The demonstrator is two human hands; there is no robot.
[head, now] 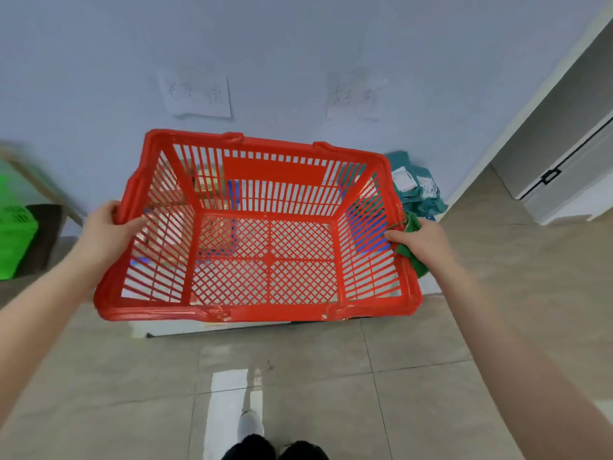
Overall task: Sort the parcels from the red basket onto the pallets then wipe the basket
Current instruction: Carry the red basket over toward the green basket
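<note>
Fingers (134,223) around red basket (252,312) rim

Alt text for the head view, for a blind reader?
An empty red basket is held in both hands: the left hand grips its left rim, the right hand its right rim with a green cloth. Teal parcels lie by the wall behind it.

This looks like a plain indoor sorting room. Beige floor tiles (431,410) fill the lower frame, handwritten paper labels (199,97) hang on the pale blue wall (99,61) above, and teal parcels (418,190) are piled at centre right.
</note>
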